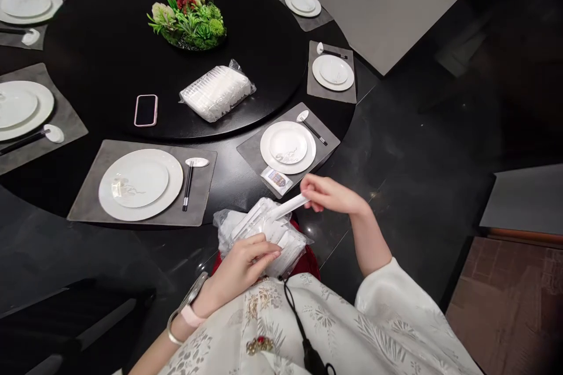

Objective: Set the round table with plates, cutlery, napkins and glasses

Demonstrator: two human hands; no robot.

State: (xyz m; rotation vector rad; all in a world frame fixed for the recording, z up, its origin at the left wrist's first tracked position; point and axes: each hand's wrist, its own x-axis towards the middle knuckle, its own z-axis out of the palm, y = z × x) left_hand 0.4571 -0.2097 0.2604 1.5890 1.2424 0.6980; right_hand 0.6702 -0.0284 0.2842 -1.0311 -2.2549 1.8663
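A clear plastic bag (pixel 229 224) of narrow white packets lies open against my front, just below the table edge. My left hand (pixel 250 261) is closed on the near side of this bag, with thumb and fingers close together. Between the fingertips of my right hand (pixel 328 193) is the end of a long white packet (pixel 288 207), its other end still over the bag. What the packet contains cannot be made out. Just beyond it, a small printed white packet (pixel 277 180) lies by a stacked pair of white plates (pixel 288 146) on a grey placemat (pixel 250 149).
On the black turntable (pixel 109 70) are a second wrapped bundle (pixel 217 92), a phone (pixel 146 111) and a flower arrangement (pixel 189 20). Another placemat (pixel 88 187) holds plates (pixel 141 184), black chopsticks (pixel 187 186) and a white rest (pixel 197 162). A red seat (pixel 310 261) shows beneath the bag.
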